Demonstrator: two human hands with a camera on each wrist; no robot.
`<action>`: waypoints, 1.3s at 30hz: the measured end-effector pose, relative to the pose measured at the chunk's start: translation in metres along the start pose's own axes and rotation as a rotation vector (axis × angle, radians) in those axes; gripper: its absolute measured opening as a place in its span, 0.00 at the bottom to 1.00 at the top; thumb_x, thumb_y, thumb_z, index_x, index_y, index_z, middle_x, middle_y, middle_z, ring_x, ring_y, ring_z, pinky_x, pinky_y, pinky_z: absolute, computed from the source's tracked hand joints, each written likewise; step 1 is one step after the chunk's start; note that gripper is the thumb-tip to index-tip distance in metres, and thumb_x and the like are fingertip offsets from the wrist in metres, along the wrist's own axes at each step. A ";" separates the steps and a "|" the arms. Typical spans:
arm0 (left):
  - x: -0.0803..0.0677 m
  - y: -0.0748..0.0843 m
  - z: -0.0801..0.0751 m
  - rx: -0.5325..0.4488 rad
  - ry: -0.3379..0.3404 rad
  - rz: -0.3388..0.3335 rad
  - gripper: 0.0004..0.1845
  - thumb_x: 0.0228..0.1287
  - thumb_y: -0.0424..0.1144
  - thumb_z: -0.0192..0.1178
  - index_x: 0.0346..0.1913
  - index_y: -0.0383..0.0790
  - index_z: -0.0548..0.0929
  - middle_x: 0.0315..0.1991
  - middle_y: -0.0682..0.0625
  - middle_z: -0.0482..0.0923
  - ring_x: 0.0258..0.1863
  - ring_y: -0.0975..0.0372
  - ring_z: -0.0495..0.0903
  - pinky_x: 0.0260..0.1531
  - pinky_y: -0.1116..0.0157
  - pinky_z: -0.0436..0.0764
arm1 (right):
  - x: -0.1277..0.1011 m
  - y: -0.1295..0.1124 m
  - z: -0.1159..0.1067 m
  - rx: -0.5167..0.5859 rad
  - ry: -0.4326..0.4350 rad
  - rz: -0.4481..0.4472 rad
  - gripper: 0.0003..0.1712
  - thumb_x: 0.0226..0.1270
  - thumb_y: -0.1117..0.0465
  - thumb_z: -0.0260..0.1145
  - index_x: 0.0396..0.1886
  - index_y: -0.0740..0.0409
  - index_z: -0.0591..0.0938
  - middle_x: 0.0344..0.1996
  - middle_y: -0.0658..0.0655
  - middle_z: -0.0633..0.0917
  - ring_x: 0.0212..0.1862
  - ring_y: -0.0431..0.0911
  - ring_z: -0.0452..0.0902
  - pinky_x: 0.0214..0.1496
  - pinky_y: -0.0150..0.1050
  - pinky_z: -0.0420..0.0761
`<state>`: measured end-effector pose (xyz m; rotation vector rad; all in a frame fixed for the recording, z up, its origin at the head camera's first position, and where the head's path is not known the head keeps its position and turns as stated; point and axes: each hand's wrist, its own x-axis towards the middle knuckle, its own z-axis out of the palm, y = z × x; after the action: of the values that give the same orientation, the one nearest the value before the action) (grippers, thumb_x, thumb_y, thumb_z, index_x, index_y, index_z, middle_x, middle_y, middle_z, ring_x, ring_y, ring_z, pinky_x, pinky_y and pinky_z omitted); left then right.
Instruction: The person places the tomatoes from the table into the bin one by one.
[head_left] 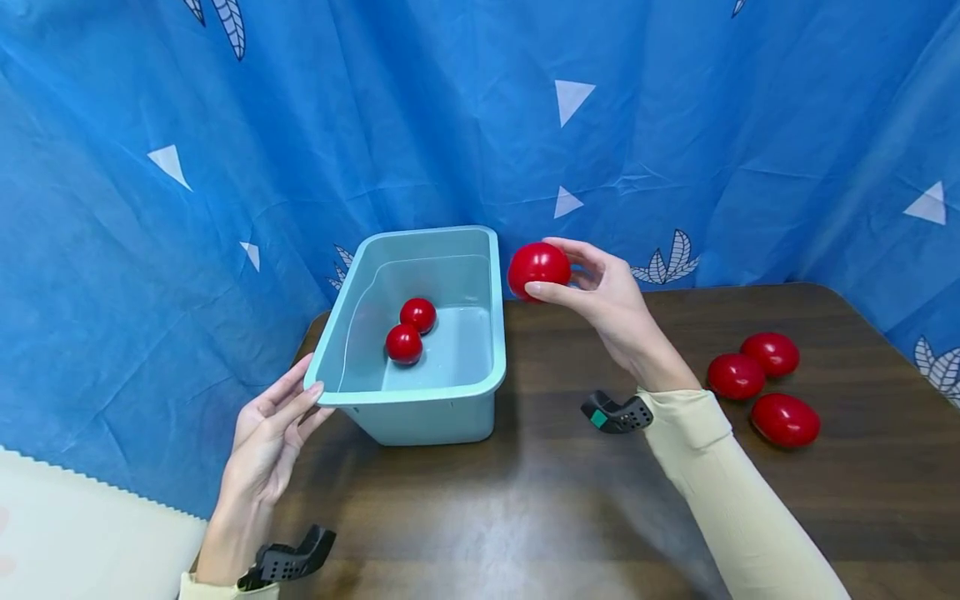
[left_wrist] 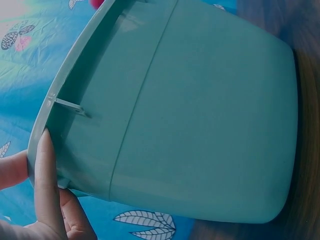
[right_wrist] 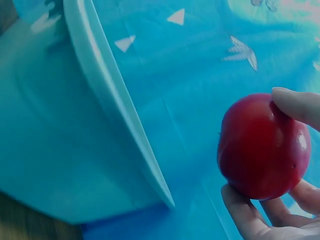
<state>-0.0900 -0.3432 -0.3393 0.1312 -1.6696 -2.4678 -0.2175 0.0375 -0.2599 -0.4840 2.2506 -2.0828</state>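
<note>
In the head view, my right hand (head_left: 611,304) holds a glossy red tomato (head_left: 538,271) between thumb and fingers, just right of the bin's rim. The right wrist view shows that tomato (right_wrist: 265,146) whole, with fingertips on opposite sides. My left hand (head_left: 270,433) pinches the near left corner of a light blue plastic bin (head_left: 420,417), thumb over the rim and fingers below. Up close in the left wrist view, its fingers (left_wrist: 46,175) lie along the underside of the rim. Two tomatoes (head_left: 404,343) touch each other inside the bin.
Three more tomatoes (head_left: 785,420) lie grouped on the dark wooden table (head_left: 555,517), beyond my right forearm. A blue patterned cloth (head_left: 450,108) hangs behind the table and down its left side. Black wrist straps (head_left: 617,412) sit on both arms.
</note>
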 end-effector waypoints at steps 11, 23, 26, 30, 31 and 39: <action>0.001 0.000 0.002 0.011 0.015 0.004 0.21 0.77 0.26 0.58 0.66 0.46 0.80 0.60 0.50 0.81 0.55 0.60 0.87 0.51 0.64 0.86 | 0.031 -0.006 0.048 0.026 -0.133 -0.056 0.39 0.63 0.64 0.78 0.73 0.54 0.75 0.67 0.55 0.77 0.63 0.54 0.76 0.62 0.56 0.85; 0.000 -0.001 0.000 0.029 0.009 0.012 0.20 0.77 0.26 0.57 0.65 0.48 0.81 0.61 0.51 0.81 0.56 0.59 0.87 0.51 0.63 0.86 | 0.060 -0.002 0.076 0.083 -0.206 0.012 0.39 0.60 0.66 0.79 0.71 0.55 0.76 0.64 0.57 0.79 0.63 0.57 0.76 0.59 0.51 0.86; -0.002 -0.003 0.000 0.031 0.007 0.008 0.20 0.77 0.26 0.57 0.64 0.49 0.81 0.61 0.51 0.81 0.57 0.60 0.86 0.52 0.63 0.86 | 0.062 0.000 0.082 0.082 -0.207 0.044 0.39 0.59 0.66 0.79 0.71 0.55 0.76 0.63 0.56 0.79 0.63 0.56 0.75 0.58 0.50 0.86; -0.002 -0.003 0.001 0.036 0.012 0.004 0.20 0.77 0.25 0.58 0.64 0.49 0.81 0.61 0.50 0.80 0.58 0.60 0.86 0.52 0.62 0.86 | 0.064 0.003 0.088 0.050 -0.198 0.076 0.39 0.58 0.66 0.80 0.70 0.54 0.77 0.63 0.56 0.79 0.63 0.54 0.75 0.59 0.51 0.85; -0.002 -0.002 0.001 0.035 0.014 0.004 0.20 0.77 0.25 0.57 0.64 0.49 0.81 0.61 0.50 0.80 0.58 0.60 0.86 0.52 0.62 0.86 | 0.064 0.003 0.089 0.041 -0.198 0.083 0.39 0.58 0.66 0.80 0.70 0.54 0.78 0.63 0.56 0.79 0.63 0.54 0.75 0.59 0.52 0.85; -0.002 0.000 0.002 0.040 0.016 0.002 0.20 0.77 0.25 0.58 0.65 0.48 0.79 0.61 0.51 0.81 0.57 0.61 0.86 0.52 0.63 0.86 | 0.067 0.007 0.098 0.010 -0.216 0.113 0.41 0.56 0.67 0.81 0.71 0.53 0.77 0.63 0.57 0.80 0.62 0.54 0.75 0.61 0.55 0.83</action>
<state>-0.0879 -0.3411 -0.3381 0.1536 -1.7126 -2.4259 -0.2595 -0.0736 -0.2641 -0.5395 2.0943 -1.8877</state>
